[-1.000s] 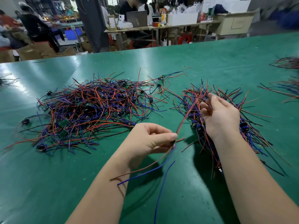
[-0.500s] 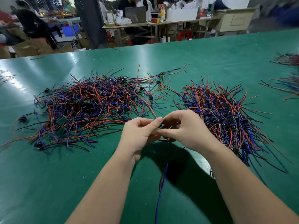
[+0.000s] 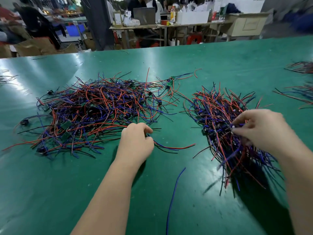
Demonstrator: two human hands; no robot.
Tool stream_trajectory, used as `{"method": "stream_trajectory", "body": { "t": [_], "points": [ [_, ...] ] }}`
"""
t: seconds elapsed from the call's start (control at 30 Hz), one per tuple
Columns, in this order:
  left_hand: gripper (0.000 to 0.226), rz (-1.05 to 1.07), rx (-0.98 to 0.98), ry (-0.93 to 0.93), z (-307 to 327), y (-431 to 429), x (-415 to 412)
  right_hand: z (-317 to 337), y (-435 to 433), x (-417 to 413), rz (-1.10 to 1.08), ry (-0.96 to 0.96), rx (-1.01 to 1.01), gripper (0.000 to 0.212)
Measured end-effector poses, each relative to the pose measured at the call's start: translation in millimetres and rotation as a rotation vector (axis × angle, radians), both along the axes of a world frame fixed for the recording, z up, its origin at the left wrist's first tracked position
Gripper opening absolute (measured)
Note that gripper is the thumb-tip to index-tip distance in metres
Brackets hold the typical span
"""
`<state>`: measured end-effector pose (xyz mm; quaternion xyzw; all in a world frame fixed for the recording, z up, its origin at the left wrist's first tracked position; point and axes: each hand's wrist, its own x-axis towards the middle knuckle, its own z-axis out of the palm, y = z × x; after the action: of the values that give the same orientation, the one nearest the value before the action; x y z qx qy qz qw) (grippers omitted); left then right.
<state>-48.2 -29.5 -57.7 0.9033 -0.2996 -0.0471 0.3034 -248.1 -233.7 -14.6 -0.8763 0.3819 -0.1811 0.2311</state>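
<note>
Right hand (image 3: 264,131) moved to pile (image 3: 213,112); left hand (image 3: 135,143) grips wires (image 3: 176,147).

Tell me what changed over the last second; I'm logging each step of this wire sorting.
The right hand left the middle, swung right onto the right pile and now pinches a wire there. The left hand barely moved; its grip is round a few wires beside the left pile. Both piles and the table stayed put.

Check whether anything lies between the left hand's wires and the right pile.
Nothing visible: only bare table separates the wires the left hand grips from the right pile. The loose blue wire lies off that line.
</note>
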Motion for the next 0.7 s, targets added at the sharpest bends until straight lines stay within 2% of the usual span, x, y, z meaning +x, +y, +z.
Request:
{"method": "stream_trajectory", "body": {
  "t": [0.07,0.23,0.4,0.43,0.57,0.7],
  "points": [
    [0.03,0.013,0.018,-0.014,0.9,1.1,0.2,-6.8,-0.6,-1.9,0.064,0.152,-0.089,0.014],
    [0.045,0.018,0.115,-0.049,2.8,4.7,0.6,-9.2,1.0,2.7,0.052,0.204,-0.179,0.018],
    [0.051,0.018,0.139,-0.081,-3.2,6.9,2.5,19.4,8.7,21.9,0.047,0.533,-0.237,0.013],
    [0.05,0.031,0.128,-0.097,-4.0,7.3,3.5,27.9,14.0,27.0,0.054,0.536,-0.265,0.014],
    [0.045,0.064,0.134,-0.121,-8.0,8.0,7.8,44.3,46.6,59.5,0.198,0.168,-0.294,0.017],
    [0.038,0.055,0.085,-0.165,-11.4,4.9,9.4,15.7,80.4,96.7,0.32,0.033,-0.206,0.027]
  ]
}}
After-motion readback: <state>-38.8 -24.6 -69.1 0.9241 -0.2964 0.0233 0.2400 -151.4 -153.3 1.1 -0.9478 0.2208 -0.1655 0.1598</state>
